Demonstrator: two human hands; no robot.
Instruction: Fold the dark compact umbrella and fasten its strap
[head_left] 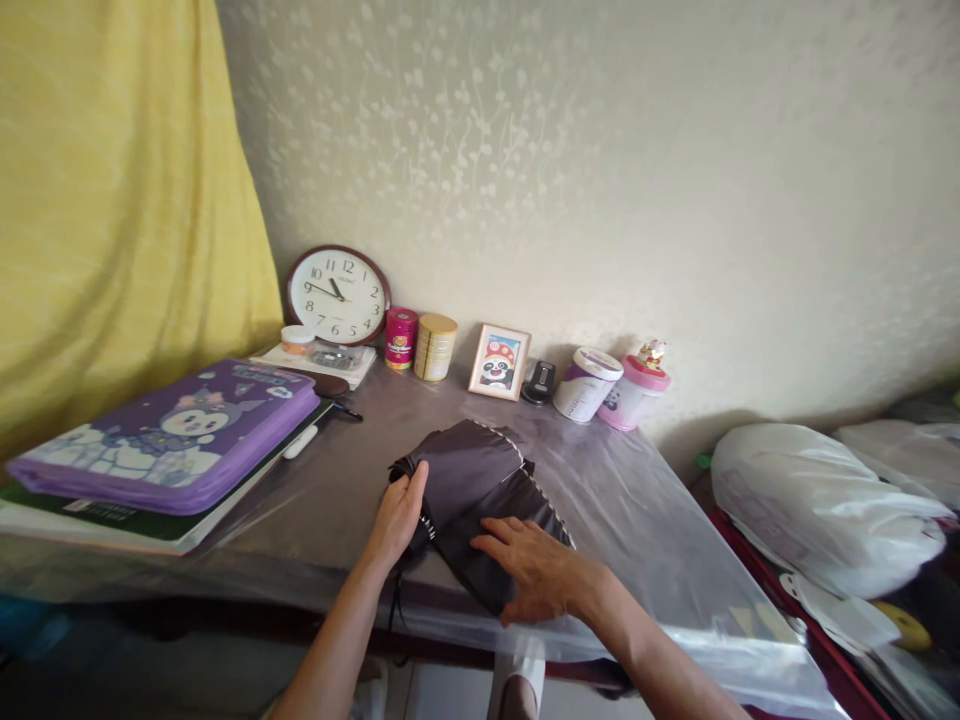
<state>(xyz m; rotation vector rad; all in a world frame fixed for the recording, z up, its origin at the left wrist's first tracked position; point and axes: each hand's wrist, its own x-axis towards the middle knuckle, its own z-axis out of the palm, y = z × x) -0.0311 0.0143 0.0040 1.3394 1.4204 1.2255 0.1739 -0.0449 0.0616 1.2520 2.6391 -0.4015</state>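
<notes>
A dark folded umbrella with a light stitched edge lies on the plastic-covered table, near its front edge. My left hand rests against the umbrella's left side, fingers together along the fabric near the ribs. My right hand lies flat on the front part of the cloth, fingers stretched out and pointing left. A thin dark cord hangs from the umbrella down past the table edge, between my arms.
A purple cartoon case on books fills the left. Along the wall stand a round clock, a red tin, a gold tin, a small framed picture, a white tub and a pink jar. White plastic bags sit right.
</notes>
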